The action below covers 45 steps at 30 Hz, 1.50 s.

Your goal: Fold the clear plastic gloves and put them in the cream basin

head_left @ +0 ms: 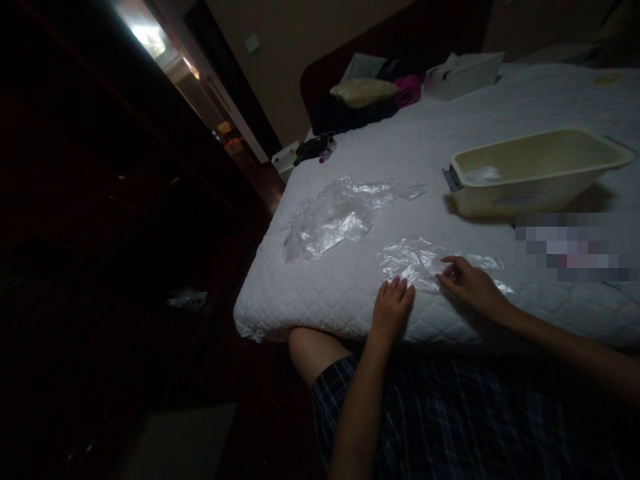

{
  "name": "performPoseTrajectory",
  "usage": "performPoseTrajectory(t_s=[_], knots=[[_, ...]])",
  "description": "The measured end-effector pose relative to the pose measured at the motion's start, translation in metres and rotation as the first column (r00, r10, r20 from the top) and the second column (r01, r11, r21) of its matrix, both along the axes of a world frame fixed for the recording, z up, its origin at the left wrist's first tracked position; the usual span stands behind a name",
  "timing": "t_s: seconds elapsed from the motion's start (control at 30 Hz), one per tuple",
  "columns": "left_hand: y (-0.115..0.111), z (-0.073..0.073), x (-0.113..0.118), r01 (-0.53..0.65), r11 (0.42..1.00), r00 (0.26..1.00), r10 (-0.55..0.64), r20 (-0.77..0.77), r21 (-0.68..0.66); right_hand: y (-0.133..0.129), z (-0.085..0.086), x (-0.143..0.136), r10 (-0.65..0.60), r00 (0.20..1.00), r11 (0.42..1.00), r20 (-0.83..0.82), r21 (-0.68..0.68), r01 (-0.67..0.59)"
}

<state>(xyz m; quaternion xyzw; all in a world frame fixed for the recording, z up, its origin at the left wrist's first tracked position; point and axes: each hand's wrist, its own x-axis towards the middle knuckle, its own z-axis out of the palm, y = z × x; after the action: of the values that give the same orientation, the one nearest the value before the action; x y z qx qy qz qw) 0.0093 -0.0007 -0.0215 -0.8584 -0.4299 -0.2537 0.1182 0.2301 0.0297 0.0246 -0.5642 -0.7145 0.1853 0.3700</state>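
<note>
Nearer clear plastic film point(413, 259) lies crumpled at the near edge of the quilted bed point(310, 303), directly before the person. Left hand point(393, 312): palm down, fingers slightly spread, fingertips at the film's near margin. Right hand point(473, 287): thumb and forefinger curved toward each other with a narrow gap; cannot tell whether film is pinched between them. This hand covers part of the film, whose right end shows beyond the wrist. Surroundings: a larger clear plastic sheet point(333, 223) lies wrinkled to the left and farther in, apart from the first. Cream tub point(530, 197) stands upright beyond the right hand, grey clip point(451, 179) at its left end, some clear plastic point(483, 175) inside. Pixelation masks the area between tub and right forearm; contents unreadable. Far end: yellowish cushion point(365, 93) on dark fabric point(350, 119), magenta roll point(407, 91) beside it, then white box point(465, 79).
</note>
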Motion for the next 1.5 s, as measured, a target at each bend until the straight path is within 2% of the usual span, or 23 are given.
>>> performPoseTrajectory(t_s=[0.17,0.37,0.63,0.73,0.87,1.07,1.17,1.3,1.5], knots=[[0.001,-0.003,-0.001,0.029,0.998,0.999,-0.029,0.017,0.052,0.002,-0.007,0.005,-0.011,0.998,0.999,0.060,0.045,0.008],[0.001,-0.002,-0.001,0.029,0.999,1.000,-0.029,0.004,0.046,0.005,-0.002,0.016,0.008,0.974,0.992,0.225,0.119,-0.035],[0.001,-0.001,-0.001,0.035,0.999,0.999,-0.035,0.007,0.022,-0.002,0.012,0.048,-0.005,0.972,0.998,0.236,0.056,-0.008],[0.002,-0.001,0.000,0.044,0.997,0.999,-0.044,0.002,0.069,-0.011,0.008,0.063,0.075,0.955,0.985,0.287,0.130,-0.117],[0.001,0.000,0.004,0.057,0.993,0.998,-0.057,0.000,0.104,-0.025,-0.004,0.076,0.210,0.888,0.913,0.409,0.243,-0.327],[-0.011,0.007,0.028,0.159,0.987,0.987,-0.159,-0.014,-0.010,-0.036,-0.009,0.081,0.343,0.734,0.799,0.586,0.228,-0.556],[-0.015,0.010,0.040,0.202,0.976,0.979,-0.204,-0.023,-0.075,-0.035,-0.007,0.081,0.351,0.686,0.757,0.637,0.238,-0.609],[-0.016,0.011,0.042,0.198,0.968,0.978,-0.205,-0.034,-0.156,-0.030,-0.009,0.082,0.324,0.650,0.705,0.687,0.283,-0.650],[-0.017,0.010,0.039,0.200,0.960,0.978,-0.208,-0.019,-0.193,-0.021,-0.005,0.083,0.393,0.653,0.727,0.648,0.216,-0.652]])
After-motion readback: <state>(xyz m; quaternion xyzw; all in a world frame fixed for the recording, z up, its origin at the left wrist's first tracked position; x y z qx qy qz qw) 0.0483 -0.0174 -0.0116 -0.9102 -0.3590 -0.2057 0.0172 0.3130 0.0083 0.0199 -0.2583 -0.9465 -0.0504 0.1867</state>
